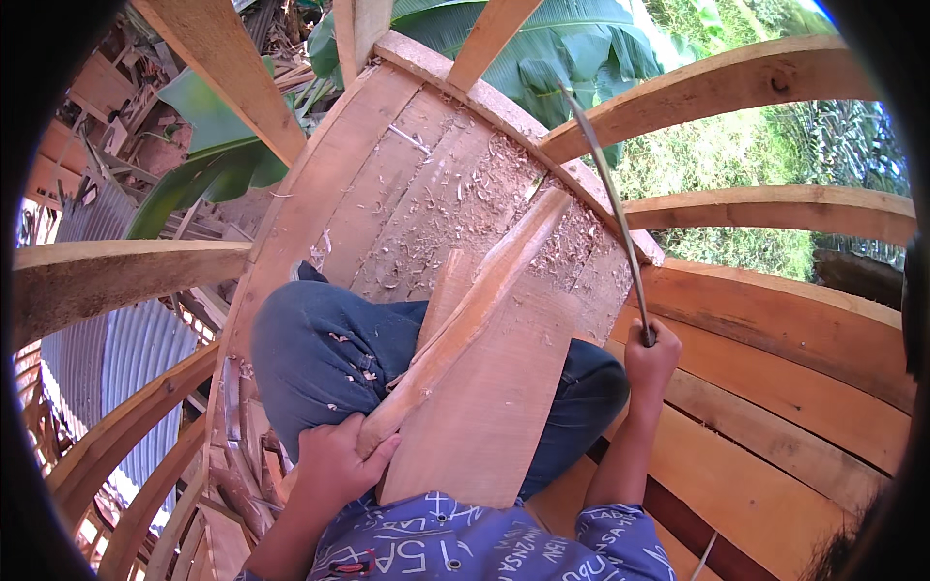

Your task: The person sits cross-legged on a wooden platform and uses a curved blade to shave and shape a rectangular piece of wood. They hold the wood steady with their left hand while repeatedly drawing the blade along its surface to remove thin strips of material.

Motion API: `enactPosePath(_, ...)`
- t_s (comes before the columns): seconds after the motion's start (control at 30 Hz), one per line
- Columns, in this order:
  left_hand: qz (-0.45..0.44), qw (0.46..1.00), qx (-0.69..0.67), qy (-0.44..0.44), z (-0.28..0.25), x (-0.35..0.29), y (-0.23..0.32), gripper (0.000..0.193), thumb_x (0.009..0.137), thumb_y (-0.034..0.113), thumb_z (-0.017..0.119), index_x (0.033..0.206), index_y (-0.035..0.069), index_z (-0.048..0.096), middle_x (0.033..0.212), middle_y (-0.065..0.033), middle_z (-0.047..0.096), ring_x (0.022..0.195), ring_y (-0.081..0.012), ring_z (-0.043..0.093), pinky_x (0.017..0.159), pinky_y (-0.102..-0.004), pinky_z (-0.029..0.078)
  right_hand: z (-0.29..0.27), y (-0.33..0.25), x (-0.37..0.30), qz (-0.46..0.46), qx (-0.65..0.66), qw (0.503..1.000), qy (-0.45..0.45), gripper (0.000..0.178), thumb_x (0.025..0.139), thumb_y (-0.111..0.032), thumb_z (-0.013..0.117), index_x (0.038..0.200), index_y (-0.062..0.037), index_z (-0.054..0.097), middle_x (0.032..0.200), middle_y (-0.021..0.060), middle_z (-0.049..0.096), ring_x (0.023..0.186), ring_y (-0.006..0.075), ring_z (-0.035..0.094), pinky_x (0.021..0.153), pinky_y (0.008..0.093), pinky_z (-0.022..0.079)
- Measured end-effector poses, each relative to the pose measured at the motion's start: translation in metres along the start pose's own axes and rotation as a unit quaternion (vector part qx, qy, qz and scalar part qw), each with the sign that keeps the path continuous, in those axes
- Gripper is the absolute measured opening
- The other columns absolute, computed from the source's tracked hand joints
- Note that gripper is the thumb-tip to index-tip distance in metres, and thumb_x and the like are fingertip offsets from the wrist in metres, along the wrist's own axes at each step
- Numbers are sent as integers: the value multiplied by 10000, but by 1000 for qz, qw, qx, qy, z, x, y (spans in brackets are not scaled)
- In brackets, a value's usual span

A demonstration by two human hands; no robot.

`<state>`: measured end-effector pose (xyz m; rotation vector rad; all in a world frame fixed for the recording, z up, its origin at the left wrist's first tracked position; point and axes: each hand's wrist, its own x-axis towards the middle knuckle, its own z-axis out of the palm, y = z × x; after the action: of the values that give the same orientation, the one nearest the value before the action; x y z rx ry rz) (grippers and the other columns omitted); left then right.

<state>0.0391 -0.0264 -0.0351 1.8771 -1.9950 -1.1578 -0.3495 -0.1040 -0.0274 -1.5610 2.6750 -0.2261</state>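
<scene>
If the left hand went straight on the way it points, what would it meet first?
The left hand would probably first meet the curved wooden piece whose near end it grips; depth is hard to judge.

Purple white-lettered shirt [484, 542], blue trousers [308, 344], seemingly dark footwear [310, 272]

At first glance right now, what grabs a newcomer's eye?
The long machete-like blade upright in the right hand, right of centre. Next, the roughly shaped wooden bar slanting across the lap above a wide board, its near end in the left hand. Around them, curved wooden ribs fan outward, with wood shavings littering the planks ahead.
</scene>
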Motion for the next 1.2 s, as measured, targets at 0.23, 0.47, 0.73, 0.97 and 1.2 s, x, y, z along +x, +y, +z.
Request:
enactPosePath(0.23,-12,999,-45,3,1,3,-2,427,781,445,689,683,45,575,507,-144,529,496,-338,574,493,-411,426,15,-41,-36,-207,30,978,-14,105,623,-118,661,692,-50,621,592,144,578,576,349,591,534,437,449)
enactPosePath(0.47,17,1000,-18,15,-1,2,2,422,772,438,700,680,45,575,512,-149,534,492,-336,571,494,-412,424,13,7,5,-6,-12,1000,21,167,713,-158,658,664,-18,583,560,176,530,541,372,555,513,430,411)
enactPosePath(0.73,-18,999,-32,-14,2,4,3,414,783,432,688,690,42,585,527,-154,543,509,-341,573,511,-421,418,11,6,-41,-120,61,991,0,143,688,-133,671,655,-32,576,565,171,532,533,370,547,511,416,411)
enactPosePath(0.97,3,1000,-12,23,4,1,3,434,801,448,673,683,41,580,515,-143,542,489,-338,573,494,-428,429,26,-41,-25,-228,64,971,-29,83,662,-127,662,686,-68,607,607,140,562,608,335,588,544,393,430)
enactPosePath(1.2,6,999,24,25,4,0,3,500,807,525,633,683,42,587,497,-139,546,470,-326,578,476,-430,446,36,15,14,-36,24,999,8,233,793,-173,645,682,11,553,527,158,470,478,317,461,493,419,344)
